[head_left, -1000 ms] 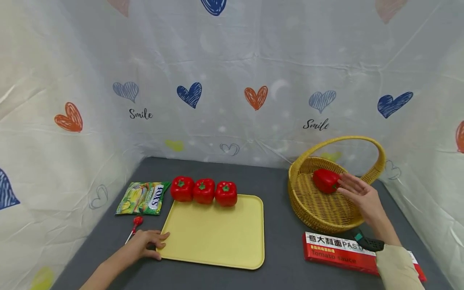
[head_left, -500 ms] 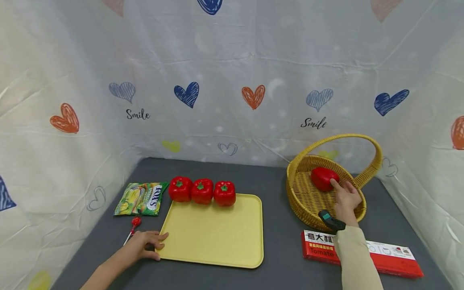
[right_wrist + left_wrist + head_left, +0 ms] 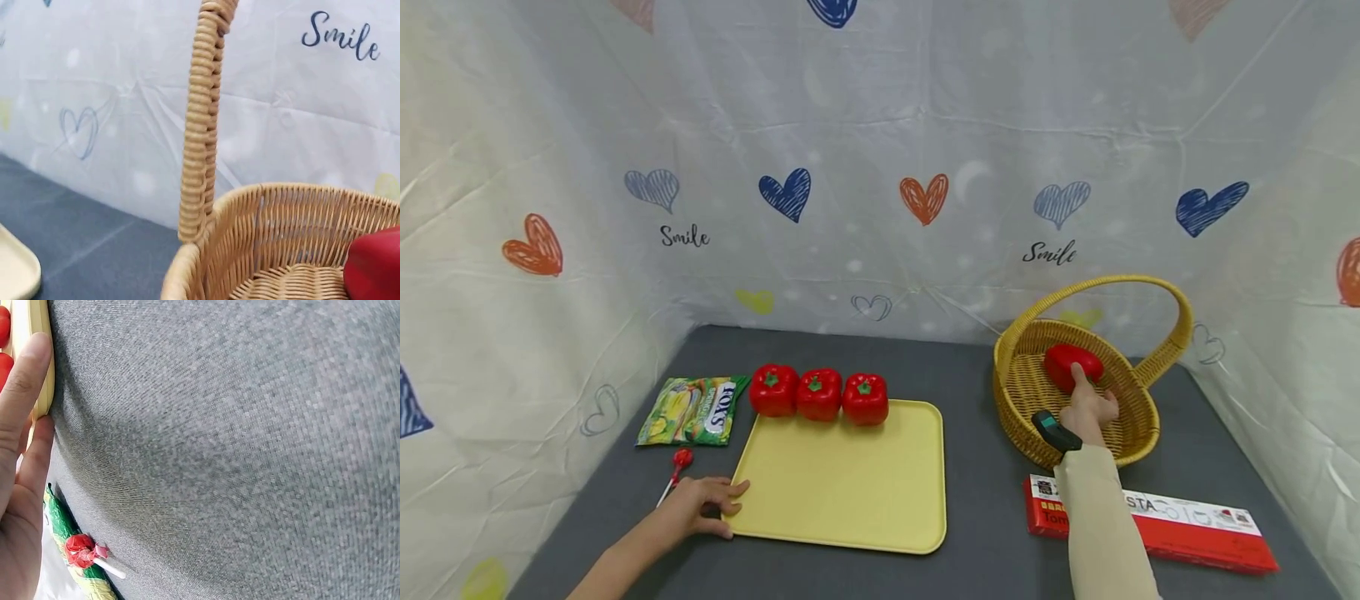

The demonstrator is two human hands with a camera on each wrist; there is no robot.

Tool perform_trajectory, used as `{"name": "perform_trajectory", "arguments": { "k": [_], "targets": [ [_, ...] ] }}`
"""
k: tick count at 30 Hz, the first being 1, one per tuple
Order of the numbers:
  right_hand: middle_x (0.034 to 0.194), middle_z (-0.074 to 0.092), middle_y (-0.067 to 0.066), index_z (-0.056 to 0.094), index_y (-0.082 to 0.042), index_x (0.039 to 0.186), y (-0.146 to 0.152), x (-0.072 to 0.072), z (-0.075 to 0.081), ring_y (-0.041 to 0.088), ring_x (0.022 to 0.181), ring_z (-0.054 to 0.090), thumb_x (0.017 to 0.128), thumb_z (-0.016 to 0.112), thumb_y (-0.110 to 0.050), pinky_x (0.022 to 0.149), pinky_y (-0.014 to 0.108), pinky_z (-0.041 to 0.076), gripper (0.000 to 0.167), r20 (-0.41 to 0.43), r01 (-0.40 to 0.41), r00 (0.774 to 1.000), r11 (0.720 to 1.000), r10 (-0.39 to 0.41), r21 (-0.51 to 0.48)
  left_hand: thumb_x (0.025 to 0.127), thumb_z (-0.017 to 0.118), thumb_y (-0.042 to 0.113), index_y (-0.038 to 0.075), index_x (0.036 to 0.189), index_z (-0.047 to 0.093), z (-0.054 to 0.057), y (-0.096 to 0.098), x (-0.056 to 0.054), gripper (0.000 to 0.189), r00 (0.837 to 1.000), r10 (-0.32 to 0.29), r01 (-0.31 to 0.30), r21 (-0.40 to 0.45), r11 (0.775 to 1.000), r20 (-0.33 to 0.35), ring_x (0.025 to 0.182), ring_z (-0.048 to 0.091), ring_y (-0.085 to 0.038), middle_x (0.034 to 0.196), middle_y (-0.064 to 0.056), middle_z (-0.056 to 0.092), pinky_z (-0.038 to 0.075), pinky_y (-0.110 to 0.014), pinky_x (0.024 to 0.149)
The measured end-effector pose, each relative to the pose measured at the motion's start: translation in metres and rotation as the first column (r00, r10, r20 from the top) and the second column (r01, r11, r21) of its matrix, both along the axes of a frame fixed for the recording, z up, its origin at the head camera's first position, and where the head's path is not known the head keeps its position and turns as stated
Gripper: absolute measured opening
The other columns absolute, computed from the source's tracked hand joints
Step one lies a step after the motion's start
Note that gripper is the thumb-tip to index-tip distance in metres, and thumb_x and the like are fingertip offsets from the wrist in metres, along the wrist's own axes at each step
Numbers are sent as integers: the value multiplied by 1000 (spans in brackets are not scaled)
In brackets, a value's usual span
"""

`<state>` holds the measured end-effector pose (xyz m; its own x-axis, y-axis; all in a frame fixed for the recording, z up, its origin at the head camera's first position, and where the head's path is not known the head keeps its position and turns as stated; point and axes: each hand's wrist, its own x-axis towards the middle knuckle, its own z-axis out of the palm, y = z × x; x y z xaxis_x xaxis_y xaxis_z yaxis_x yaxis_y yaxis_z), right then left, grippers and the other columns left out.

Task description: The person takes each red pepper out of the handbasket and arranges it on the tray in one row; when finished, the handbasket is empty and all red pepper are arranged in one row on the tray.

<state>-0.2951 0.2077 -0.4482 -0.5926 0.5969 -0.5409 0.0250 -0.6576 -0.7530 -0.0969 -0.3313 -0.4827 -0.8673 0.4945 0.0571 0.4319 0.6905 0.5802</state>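
My left hand (image 3: 696, 506) holds the near left corner of a yellow tray (image 3: 842, 483), thumb and fingers at its rim. In the left wrist view its fingertips meet the tray's outer wall (image 3: 41, 369). Three red bell peppers (image 3: 820, 394) with green stems stand in a row along the tray's far left edge. My right hand (image 3: 1088, 408) is inside a yellow wicker basket (image 3: 1022, 417), the thumb overlapping another red bell pepper (image 3: 1063, 364) lying there. I cannot tell whether its fingers close round it. The right wrist view shows this pepper (image 3: 375, 265) but no hand.
A green and yellow FOX'S packet (image 3: 688, 411) and a red lollipop (image 3: 682, 458) lie left of the tray. A red and white pasta box (image 3: 1206, 533) lies in front of the basket, partly behind the right sleeve. The basket's handle (image 3: 1105, 283) arches high over it.
My right hand has swung left and inward over the basket, from beside the pepper to having its thumb over it. The left hand and tray have stayed put.
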Motion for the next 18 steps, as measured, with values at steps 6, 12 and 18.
{"name": "perform_trajectory", "arguments": {
  "k": [6,12,18],
  "targets": [
    [159,13,-3,20,-17,153,24,1,4,4,134,30,82,72,-9,96,18,39,88,-69,-122,990,990,127,70,69,78,40,6,97,77,-1,1,-1,45,1000,0,0,-18,1000,-13,106,62,-39,116,-22,64,52,-26,82],
    [161,2,7,3,-14,156,69,4,6,12,107,55,88,69,-26,85,19,43,95,199,-661,726,588,659,466,69,78,40,5,97,77,3,-2,0,45,1000,7,-7,-9,1000,-2,107,61,-38,116,-23,64,51,-24,83],
    [158,-4,20,-5,-5,153,105,-4,9,38,144,3,94,64,-23,109,42,29,93,294,-766,389,128,873,630,69,77,41,5,96,77,3,-2,1,44,1000,-2,2,7,1000,-10,108,62,-32,115,-24,63,51,-22,81]
  ]
}}
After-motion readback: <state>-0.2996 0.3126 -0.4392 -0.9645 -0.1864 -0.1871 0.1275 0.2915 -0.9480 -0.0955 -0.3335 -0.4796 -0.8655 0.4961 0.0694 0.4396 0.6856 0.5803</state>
